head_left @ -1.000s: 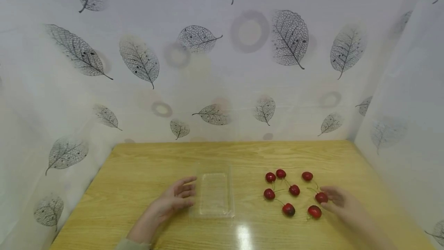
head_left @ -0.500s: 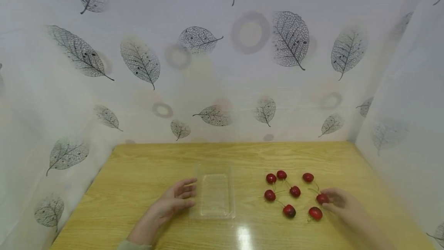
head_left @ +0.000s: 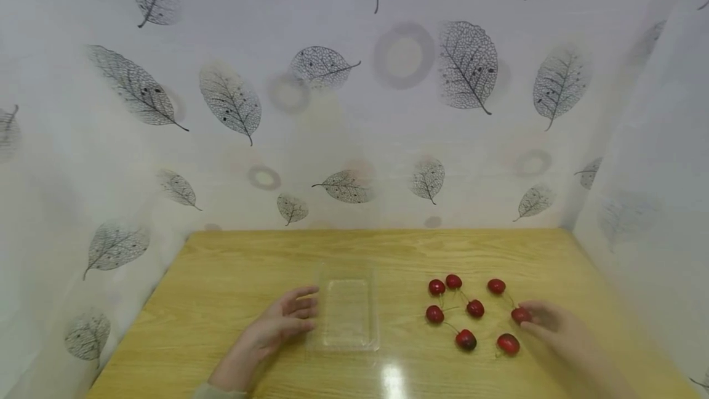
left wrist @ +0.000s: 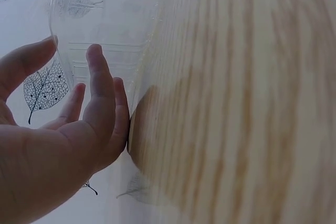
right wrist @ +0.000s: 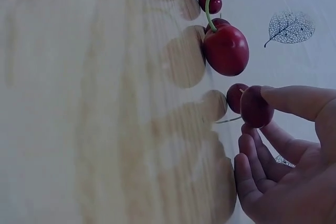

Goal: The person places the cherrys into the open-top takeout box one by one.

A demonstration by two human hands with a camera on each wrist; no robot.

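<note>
A clear plastic box (head_left: 346, 345) lies on the wooden table, left of the cherries. My left hand (head_left: 282, 319) is at its left side, fingers loosely extended; in the left wrist view the left hand (left wrist: 79, 124) has the thumb and fingers spread by the box's wall (left wrist: 110, 45). On the right, my right hand (head_left: 556, 328) pinches a red cherry (head_left: 520, 315) between thumb and fingers. Close up in the right wrist view, the thumb presses the held cherry (right wrist: 256, 107) from one side, and a fingertip meets it from the other.
Several loose cherries with green stems lie between the box and my right hand, among them a cherry (head_left: 508, 344) in front and a cherry (head_left: 496, 286) behind. White leaf-printed sheets (head_left: 343, 109) stand along the table's back and sides.
The view has shifted slightly. My right hand's fingers have drawn closer on the cherry, which has moved a little, and its stem no longer shows beside it. My left hand stays at the box.
</note>
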